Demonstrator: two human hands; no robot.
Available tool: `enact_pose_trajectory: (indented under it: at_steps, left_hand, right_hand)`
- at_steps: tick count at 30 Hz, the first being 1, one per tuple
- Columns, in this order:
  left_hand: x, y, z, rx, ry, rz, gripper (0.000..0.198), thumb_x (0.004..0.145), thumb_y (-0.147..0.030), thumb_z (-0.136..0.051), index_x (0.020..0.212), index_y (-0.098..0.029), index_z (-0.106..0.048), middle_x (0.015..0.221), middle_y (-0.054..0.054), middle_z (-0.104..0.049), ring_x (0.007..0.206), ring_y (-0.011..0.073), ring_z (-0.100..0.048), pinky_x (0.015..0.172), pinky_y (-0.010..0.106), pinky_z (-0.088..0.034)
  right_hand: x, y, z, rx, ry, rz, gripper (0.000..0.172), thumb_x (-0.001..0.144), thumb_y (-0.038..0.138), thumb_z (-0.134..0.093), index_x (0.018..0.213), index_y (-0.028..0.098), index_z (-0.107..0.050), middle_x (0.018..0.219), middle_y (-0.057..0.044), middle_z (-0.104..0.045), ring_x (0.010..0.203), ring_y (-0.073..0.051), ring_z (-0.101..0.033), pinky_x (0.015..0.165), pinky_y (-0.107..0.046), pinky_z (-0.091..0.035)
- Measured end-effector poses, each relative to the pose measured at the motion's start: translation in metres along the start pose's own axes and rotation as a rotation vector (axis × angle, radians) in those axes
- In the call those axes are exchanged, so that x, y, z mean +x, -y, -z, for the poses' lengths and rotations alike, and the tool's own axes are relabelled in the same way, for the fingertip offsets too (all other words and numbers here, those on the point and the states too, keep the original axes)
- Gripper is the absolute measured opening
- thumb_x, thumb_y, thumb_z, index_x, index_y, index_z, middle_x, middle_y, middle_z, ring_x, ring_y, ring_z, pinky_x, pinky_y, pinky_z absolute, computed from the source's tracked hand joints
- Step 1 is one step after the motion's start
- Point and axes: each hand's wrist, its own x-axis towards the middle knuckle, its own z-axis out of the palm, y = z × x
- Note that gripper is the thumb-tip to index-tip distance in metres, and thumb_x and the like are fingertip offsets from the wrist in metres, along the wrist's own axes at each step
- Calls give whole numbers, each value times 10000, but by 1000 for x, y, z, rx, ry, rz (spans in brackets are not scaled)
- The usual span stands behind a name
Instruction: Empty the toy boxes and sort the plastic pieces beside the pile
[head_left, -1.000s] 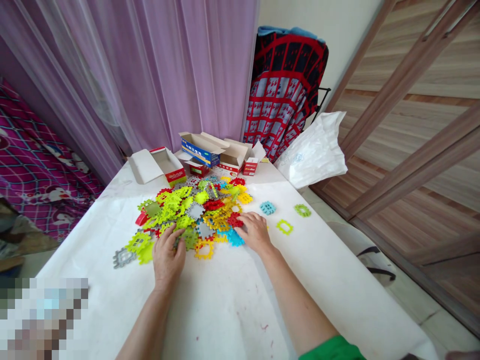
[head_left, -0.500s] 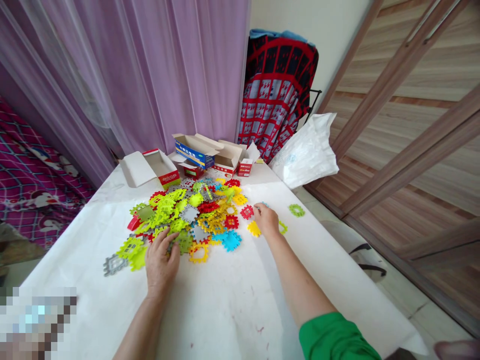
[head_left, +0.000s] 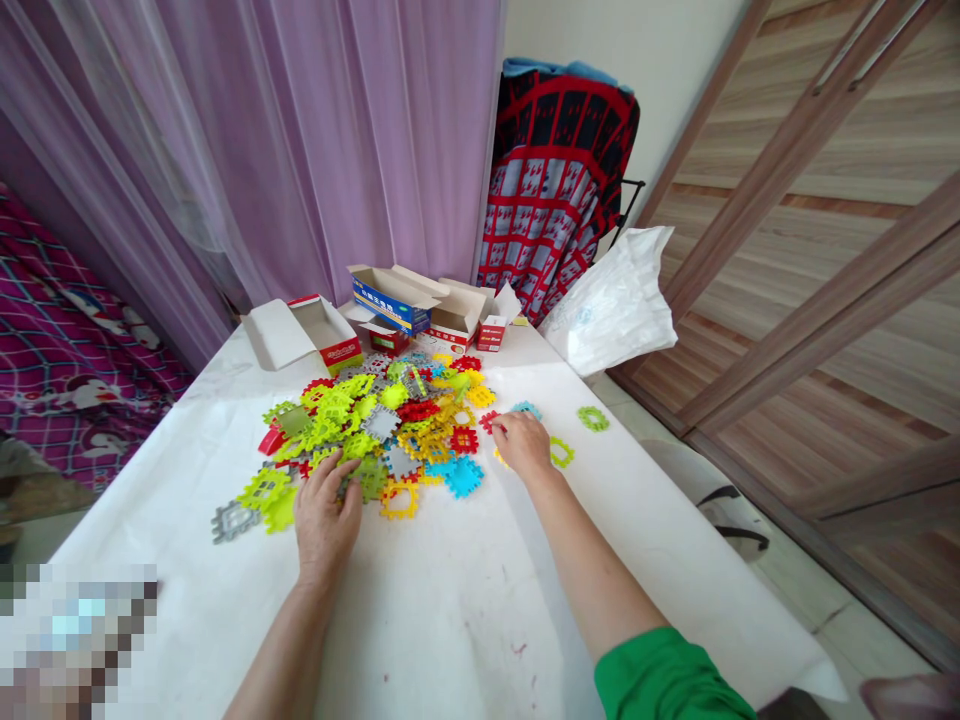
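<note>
A heap of plastic interlocking building pieces (head_left: 382, 424), mostly lime green, yellow, red, grey and blue, lies on the white-covered table. My left hand (head_left: 327, 515) rests at the heap's near left edge, its fingers spread over green pieces. To the right of the heap, my right hand (head_left: 523, 447) has bent, slightly parted fingers at a red piece (head_left: 489, 420), and I see no piece lifted in them. Beneath this hand a yellow piece (head_left: 500, 458) is mostly covered. Close by lie a blue piece (head_left: 527, 409) and a green ring-like piece (head_left: 561, 452).
Open cardboard boxes stand along the table's back, among them a blue one (head_left: 390, 302) and a red and white one (head_left: 330, 340). A white plastic bag (head_left: 611, 305) hangs at the back right edge. Another green piece (head_left: 593, 419) lies near the right edge.
My right hand has shifted left and slightly down, onto the red and yellow pieces, uncovering the blue piece and the green ring. My left hand has stayed at the heap.
</note>
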Motion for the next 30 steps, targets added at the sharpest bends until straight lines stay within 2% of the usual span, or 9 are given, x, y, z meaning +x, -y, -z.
enact_pose_trajectory:
  at_steps: [2, 5, 12, 19, 25, 28, 30]
  left_hand:
    - [0, 0, 0, -1, -1, -3, 293, 886, -333, -443, 1006, -233, -690, 1239, 88, -659, 1121, 275, -612, 950, 472, -453]
    - [0, 0, -1, -3, -3, 2, 294, 889, -338, -442, 1008, -231, -688, 1240, 91, -658, 1128, 275, -609, 949, 471, -454]
    - [0, -1, -1, -25, -1, 20, 293, 886, -338, -448, 1013, -230, -690, 1249, 88, -650, 1140, 269, -601, 981, 468, -441]
    - [-1, -1, -2, -44, -9, 46, 273, 877, -326, -466, 1002, -246, -694, 1244, 69, -655, 1133, 248, -604, 989, 446, -441]
    - [-1, -1, -2, -53, 5, 57, 270, 871, -318, -473, 1006, -254, -698, 1259, 67, -647, 1139, 266, -595, 1004, 472, -429]
    - [-1, -3, -1, -46, 9, 63, 281, 869, -316, -469, 1017, -254, -699, 1264, 67, -646, 1137, 270, -594, 1001, 475, -428]
    - [-1, -4, 0, -39, 15, 61, 293, 869, -318, -461, 1024, -245, -699, 1267, 76, -643, 1130, 279, -595, 995, 485, -432]
  right_hand:
    - [0, 5, -2, 69, 15, 115, 243, 907, 298, -531, 1070, 255, -706, 1144, -22, -691, 1058, -209, -556, 912, -307, -393]
    - [-1, 10, -3, 130, 114, 268, 328, 857, 337, -621, 1177, 272, -657, 1213, -19, -666, 1130, -213, -533, 943, -328, -387]
    - [1, 10, -1, 63, 206, 361, 417, 844, 447, -654, 1208, 244, -644, 1273, -71, -626, 1167, -246, -517, 948, -365, -378]
    - [2, 13, 11, 4, 217, 335, 280, 954, 368, -491, 1119, 238, -675, 1158, -64, -678, 1129, -216, -552, 934, -318, -363]
    - [15, 4, 23, -36, 235, 178, 366, 1003, 276, -332, 1012, 232, -695, 1052, -39, -715, 1000, -170, -617, 819, -237, -388]
    - [21, 0, 23, -50, 229, 115, 337, 991, 270, -361, 1090, 242, -681, 1106, -45, -703, 1015, -179, -616, 821, -240, -395]
    - [22, -1, 21, -69, 168, 49, 353, 981, 237, -355, 1196, 225, -635, 1178, -75, -672, 1059, -194, -599, 855, -259, -394]
